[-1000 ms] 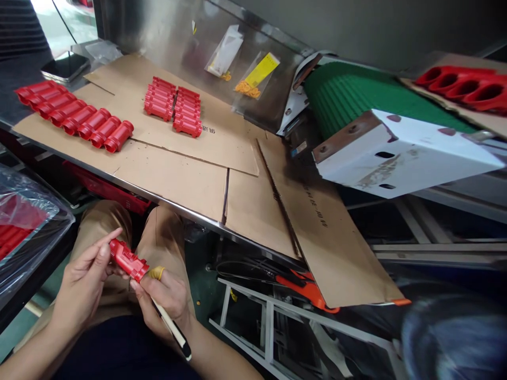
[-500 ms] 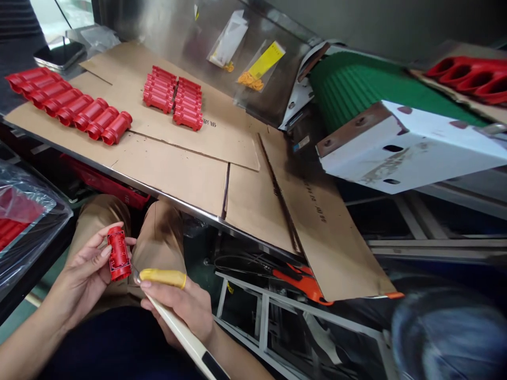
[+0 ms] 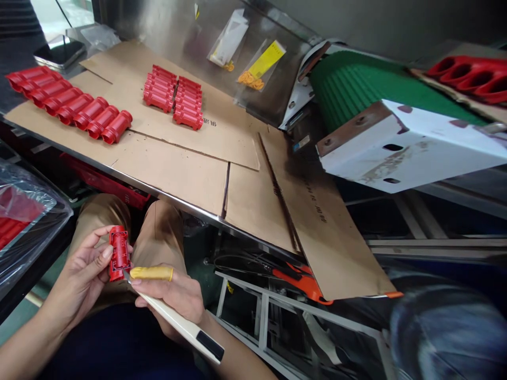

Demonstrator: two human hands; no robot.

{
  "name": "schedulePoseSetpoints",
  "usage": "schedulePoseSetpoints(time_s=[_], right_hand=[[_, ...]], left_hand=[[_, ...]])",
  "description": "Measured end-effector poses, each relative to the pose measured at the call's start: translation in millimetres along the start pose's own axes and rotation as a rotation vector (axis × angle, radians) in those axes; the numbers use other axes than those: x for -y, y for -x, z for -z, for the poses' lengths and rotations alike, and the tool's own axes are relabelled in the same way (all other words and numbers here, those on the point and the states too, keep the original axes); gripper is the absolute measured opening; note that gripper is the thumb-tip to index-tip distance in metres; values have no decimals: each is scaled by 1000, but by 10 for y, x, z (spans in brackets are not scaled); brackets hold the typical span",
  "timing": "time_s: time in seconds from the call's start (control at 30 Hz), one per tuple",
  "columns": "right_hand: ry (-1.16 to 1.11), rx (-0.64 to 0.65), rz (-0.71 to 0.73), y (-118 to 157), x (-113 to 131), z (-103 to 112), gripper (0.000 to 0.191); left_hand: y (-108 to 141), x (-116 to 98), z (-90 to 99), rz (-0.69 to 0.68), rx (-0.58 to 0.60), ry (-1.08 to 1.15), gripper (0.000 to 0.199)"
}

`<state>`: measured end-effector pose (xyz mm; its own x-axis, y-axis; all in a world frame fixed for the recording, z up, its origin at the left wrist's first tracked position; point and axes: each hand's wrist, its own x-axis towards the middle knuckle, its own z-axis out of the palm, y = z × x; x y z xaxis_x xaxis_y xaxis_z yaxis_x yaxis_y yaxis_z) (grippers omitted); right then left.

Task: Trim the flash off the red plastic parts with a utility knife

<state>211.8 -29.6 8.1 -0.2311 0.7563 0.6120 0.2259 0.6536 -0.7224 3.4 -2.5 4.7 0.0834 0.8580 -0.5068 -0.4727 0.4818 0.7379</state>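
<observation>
Brown cardboard covers the bench. Above the lap, the left hand pinches and the right hand grips a pale knife. Between left thumb and fingers stands 1 red tube, nearly upright, shiny, rimmed at both ends, dark lines framing its visible side, the knife tip near its lower end.
</observation>
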Motion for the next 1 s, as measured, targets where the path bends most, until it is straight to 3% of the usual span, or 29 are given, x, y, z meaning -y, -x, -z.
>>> schedulePoseSetpoints(time_s=[0.37, 0.5, 0.67, 0.8, 0.87, 1.0], right_hand=[[-20, 2, -112, 9, 80, 18, 18], [-34, 24, -119, 14, 72, 32, 23], [11, 78, -59, -37, 40, 79, 17], [188, 210, 113, -24, -24, 69, 22], [194, 109, 92, 18, -61, 28, 26], [35, -309, -293, 73, -91, -44, 18]], left_hand=[[99, -93, -120, 71, -61, 57, 54], [120, -102, -160, 78, -63, 41, 53], [41, -19, -33, 79, -29, 36, 52], [-10, 50, 86, 98, -2, 27, 54], [3, 52, 89, 98, -11, 35, 54], [51, 19, 27, 70, 3, 45, 48]])
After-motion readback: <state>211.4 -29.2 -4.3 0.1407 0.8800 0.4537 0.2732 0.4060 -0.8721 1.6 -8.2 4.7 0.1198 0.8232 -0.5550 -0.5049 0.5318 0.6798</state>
